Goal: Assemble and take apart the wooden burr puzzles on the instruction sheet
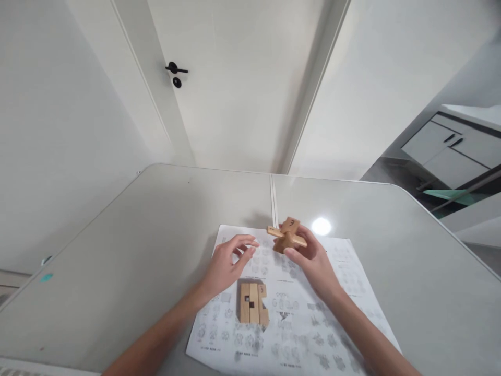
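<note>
Head view: a cluster of crossed, light-brown wooden blocks (287, 237) was held up by the right hand (313, 256), gripped between the thumb and the bent fingers, above the far part of a large white printed paper sheet (213, 339). The left hand (229, 263) was held just to its left, half open, with thumb and forefinger parted and curved; nothing was gripped by it, and the cluster was not touched.

Between the forearms, on the sheet, a flat row of notched, light-brown wooden bars (253, 303) was laid side by side. Three bars could be made out, with small gaps left by the notches.

As far as could be judged, the work was only partly done: several pieces had been fitted together in the right hand, while the bars in the row were left unjoined to that cluster. How many pieces were locked in the cluster could not be told.

A dark curved mark, resembling a 3, was borne by the cluster's upper block, and a small mark was shown on the row's right-hand bar. Rows of little figures with short captions were printed on the sheet, too small to be read. No brand was seen.

Beneath everything a glossy pale-grey table (156, 250) was spread, faced beyond by a white door (242, 104) fitted with a black lever handle (178, 69).
</note>
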### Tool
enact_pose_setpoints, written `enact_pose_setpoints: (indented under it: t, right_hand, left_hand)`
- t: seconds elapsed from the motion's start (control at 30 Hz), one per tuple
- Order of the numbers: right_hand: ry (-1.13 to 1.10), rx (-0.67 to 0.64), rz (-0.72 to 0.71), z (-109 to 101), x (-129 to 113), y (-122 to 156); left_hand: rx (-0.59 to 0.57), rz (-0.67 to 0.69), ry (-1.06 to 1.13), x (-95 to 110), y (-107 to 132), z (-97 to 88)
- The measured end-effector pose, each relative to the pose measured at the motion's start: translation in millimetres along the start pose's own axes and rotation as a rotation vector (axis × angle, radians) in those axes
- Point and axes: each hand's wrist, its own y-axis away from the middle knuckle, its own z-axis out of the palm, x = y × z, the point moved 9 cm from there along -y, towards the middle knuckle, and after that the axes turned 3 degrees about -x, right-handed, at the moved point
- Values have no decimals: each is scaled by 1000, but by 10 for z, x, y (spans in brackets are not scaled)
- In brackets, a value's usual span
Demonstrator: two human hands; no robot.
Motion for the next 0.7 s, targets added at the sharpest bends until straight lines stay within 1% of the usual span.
enact_pose_setpoints:
  t: [0.1,0.17,0.23,0.33,0.43,0.57,0.7]
  right_hand:
    - [104,66,48,-413,-4,127]
    - [171,101,85,-688,25,235]
    - [245,169,103,-957,48,346]
    - [387,263,167,-1260,97,487]
    - [462,328,210,-1448,100,567]
    - [484,302,281,-1583,141,562]
    - [630,314,320,-1691,156,530]
  left_hand:
    - [33,-11,-10,-37,-5,-47]
    - [23,-24,-19,-53,-5,-39]
    - [12,-24,-36,-49,-2,-24]
    - [0,-11,-70,-26,0,-7]
    - [0,-22,-96,-26,-9,-13]
    - [1,-36,-96,-45,-27,-19]
    - [-2,-32,-113,-67,-31,-16]
